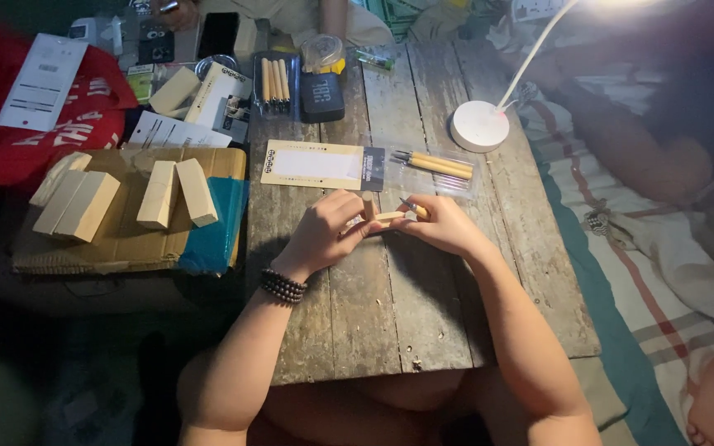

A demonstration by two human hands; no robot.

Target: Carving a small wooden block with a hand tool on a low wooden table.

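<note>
Gripping wood piece point(387, 217), cream card point(314, 163) beyond

Small pale wood stick point(389, 217), horizontal, above plank table, mid-frame.

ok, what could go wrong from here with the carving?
The left hand grips the small wood piece close to the carving tool in the right hand: a slip might cut fingers. Light is dim beyond the lamp. Loose tools could roll off the table.
</note>
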